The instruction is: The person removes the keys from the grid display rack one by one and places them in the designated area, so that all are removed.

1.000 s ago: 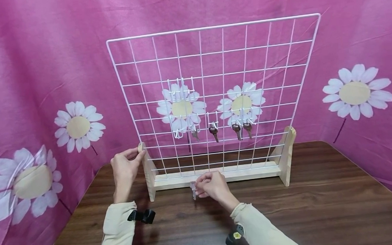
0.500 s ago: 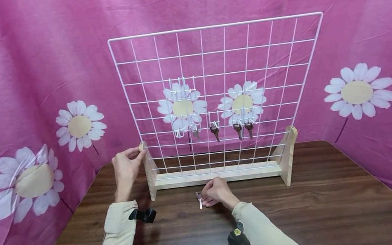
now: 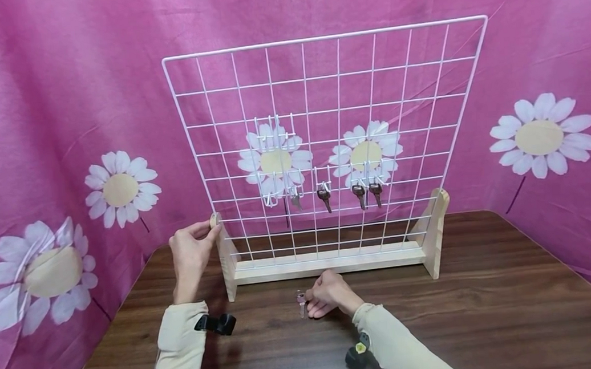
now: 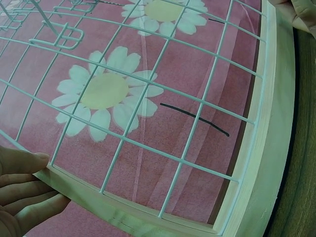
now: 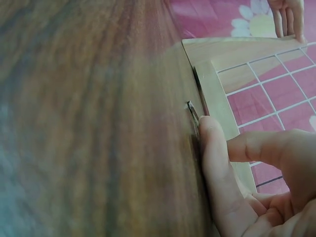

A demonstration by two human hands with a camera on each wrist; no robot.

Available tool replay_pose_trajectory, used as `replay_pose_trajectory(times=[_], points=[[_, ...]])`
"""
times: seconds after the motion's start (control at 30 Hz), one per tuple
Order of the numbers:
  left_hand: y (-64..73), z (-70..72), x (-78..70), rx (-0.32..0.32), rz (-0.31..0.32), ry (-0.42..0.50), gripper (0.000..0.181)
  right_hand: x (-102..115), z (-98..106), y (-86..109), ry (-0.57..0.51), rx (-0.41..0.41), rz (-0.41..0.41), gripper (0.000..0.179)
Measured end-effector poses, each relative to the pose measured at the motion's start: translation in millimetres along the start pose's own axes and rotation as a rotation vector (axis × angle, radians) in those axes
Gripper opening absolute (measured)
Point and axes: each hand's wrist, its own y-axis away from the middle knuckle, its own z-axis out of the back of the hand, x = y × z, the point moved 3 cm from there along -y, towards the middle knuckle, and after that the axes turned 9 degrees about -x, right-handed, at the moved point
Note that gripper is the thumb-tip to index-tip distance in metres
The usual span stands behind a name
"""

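Note:
My right hand (image 3: 329, 293) is low in front of the rack, its thumb and forefinger pinching a small metal key (image 3: 301, 303) close over the tabletop. In the right wrist view a thin edge of the key (image 5: 191, 109) shows beside the thumb tip, the rest hidden by the fingers. At the left, my left hand (image 3: 191, 253) pinches the rounded top of the rack's wooden side support (image 3: 225, 263). Several keys hang on hooks along the white wire grid (image 3: 341, 95), among them a dark key (image 3: 324, 198) near the middle and a silver one (image 3: 296, 198).
A wooden bar (image 3: 327, 264) joins the left support to the right support (image 3: 437, 234) on the brown table (image 3: 489, 302). More white hooks (image 3: 274, 131) sit higher on the grid. A pink cloth (image 3: 521, 31) with daisies stands behind.
My right hand has moved down and slightly right, away from the wooden bar, with the key at its fingertips. The left hand keeps its grip on the support.

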Motion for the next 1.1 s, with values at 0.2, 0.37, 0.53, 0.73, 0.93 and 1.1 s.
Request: replay_pose_trajectory(times=[0.2,0.37,0.53,0.73,0.93,1.1], points=[[-0.6,1.0,-2.0,-0.01,-0.025,-0.003,0.024,-2,-1,-1.2,-0.035,0.02,0.015,0.013],[-0.9,0.5,-2.4,-0.009,-0.02,-0.007,0.025,-3,1,-3.4,-0.043,0.028,0.019,0.013],[0.0,-0.2,-1.6,-0.005,-0.012,-0.019,0.025,-5,1,-4.1,-0.047,0.038,0.029,0.012],[0.6,0.1,-1.5,0.001,0.0,-0.017,0.025,-6,1,-3.7,-0.058,0.048,0.042,0.014],[0.8,0.7,-1.8,0.004,0.01,-0.005,0.025,-6,1,-3.1,-0.072,0.059,0.066,0.012],[0.3,1.5,-2.1,0.002,0.01,0.001,0.025,4,7,2.3,-0.057,0.024,0.099,0.008]])
